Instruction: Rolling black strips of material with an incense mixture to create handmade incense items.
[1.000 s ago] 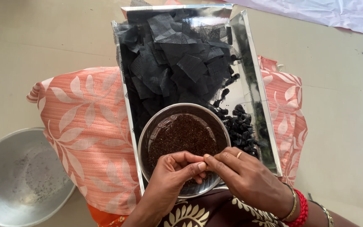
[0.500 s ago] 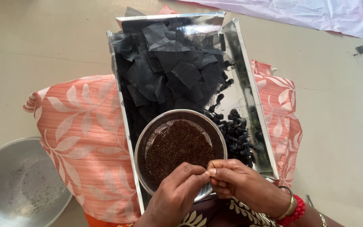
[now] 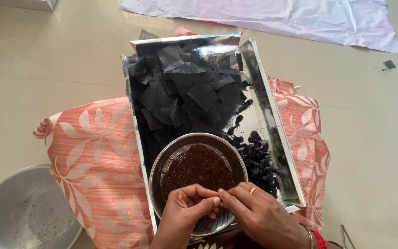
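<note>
Pinching together over steel bowl (image 3: 162,161) of dark granules (image 3: 198,168): left hand (image 3: 185,210), right hand (image 3: 259,212); whatever fingertips are gripping is hidden. Risk: granules spilling if bowl is getting nudged.

Fingertips of left hand (image 3: 187,207) and right hand (image 3: 259,214) meeting over steel-grey bowl (image 3: 236,159), which is showing dark brown granules (image 3: 196,168). Gold ring (image 3: 253,190) gleaming on right hand; red bangle (image 3: 319,240) sitting at its wrist. Beyond the pinch, black mesh squares (image 3: 185,92) lying in mirror-silver tray (image 3: 263,92); black lumps (image 3: 259,159) just right of it. Under everything, salmon-orange cloth (image 3: 88,161) showing a pale leaf pattern. Far left of the hands, dull grey pan (image 3: 19,216), speckled dark. Floor (image 3: 47,69) looking cream; pale pink-white sheet (image 3: 277,18) lying at the far end.
</note>
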